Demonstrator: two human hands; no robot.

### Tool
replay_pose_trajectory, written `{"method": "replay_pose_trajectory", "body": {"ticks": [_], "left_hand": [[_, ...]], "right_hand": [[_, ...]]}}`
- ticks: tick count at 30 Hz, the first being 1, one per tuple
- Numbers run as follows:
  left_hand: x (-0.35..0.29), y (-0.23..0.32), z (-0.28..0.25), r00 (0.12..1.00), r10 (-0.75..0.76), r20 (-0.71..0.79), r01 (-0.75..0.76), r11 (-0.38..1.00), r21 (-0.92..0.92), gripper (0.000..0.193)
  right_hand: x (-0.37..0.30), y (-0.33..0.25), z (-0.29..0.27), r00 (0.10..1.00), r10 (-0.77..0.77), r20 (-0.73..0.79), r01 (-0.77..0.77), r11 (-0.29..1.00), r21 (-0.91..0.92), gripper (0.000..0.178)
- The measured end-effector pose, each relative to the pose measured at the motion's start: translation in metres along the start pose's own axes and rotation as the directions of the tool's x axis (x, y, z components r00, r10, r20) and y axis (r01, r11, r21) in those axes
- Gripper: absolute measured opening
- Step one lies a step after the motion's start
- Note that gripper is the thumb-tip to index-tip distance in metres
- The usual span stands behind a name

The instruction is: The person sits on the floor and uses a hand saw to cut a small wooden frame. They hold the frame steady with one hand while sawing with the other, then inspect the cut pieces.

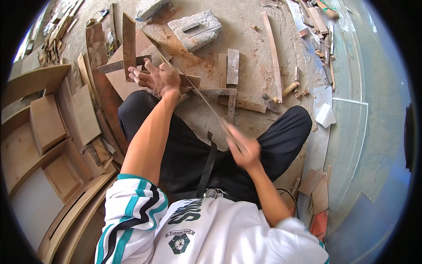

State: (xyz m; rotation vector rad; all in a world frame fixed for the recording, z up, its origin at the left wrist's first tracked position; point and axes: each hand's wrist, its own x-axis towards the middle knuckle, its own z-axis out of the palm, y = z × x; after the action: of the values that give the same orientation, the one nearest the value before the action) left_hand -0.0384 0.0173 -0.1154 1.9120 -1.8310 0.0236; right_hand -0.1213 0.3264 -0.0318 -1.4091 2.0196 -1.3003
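Note:
My right hand (pixel 244 152), smeared by motion, is closed around the near end of a long handsaw (pixel 204 100). Its narrow blade, seen nearly edge-on, slants away to the upper left, past my left hand. With bent fingers my left hand (pixel 157 79) grips and presses on a dark wooden strip (pixel 118 65) beside my left knee. An upright wooden board (pixel 129 46) stands against that strip. The spot where the blade meets wood is partly hidden by my left hand.
A hammer (pixel 271 104) and an L-shaped wooden square (pixel 220 92) lie on the floor ahead. Beyond sits a rough pale stone block (pixel 195 31). Wooden boxes and panels (pixel 48 123) crowd the left; glass sheets (pixel 351 145) lie right, with wood scraps (pixel 318 22) behind.

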Motion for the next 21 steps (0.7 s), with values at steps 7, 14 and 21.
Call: {"method": "replay_pose_trajectory", "body": {"ticks": [7,14,21], "left_hand": [[0.007,-0.011,0.006,0.998,-0.057,-0.019,0.058,0.997,0.051,0.051],[0.006,-0.005,0.009,0.999,-0.034,-0.009,0.035,0.999,0.025,0.05],[0.007,-0.007,0.005,0.996,-0.093,-0.002,0.093,0.995,0.039,0.051]], "right_hand": [[0.026,0.006,0.025,0.999,-0.021,-0.039,0.024,0.997,0.075,0.044],[0.026,0.031,0.024,1.0,-0.02,-0.015,0.021,0.998,0.062,0.041],[0.01,0.004,0.005,0.999,-0.026,-0.019,0.027,0.997,0.074,0.041]]}}
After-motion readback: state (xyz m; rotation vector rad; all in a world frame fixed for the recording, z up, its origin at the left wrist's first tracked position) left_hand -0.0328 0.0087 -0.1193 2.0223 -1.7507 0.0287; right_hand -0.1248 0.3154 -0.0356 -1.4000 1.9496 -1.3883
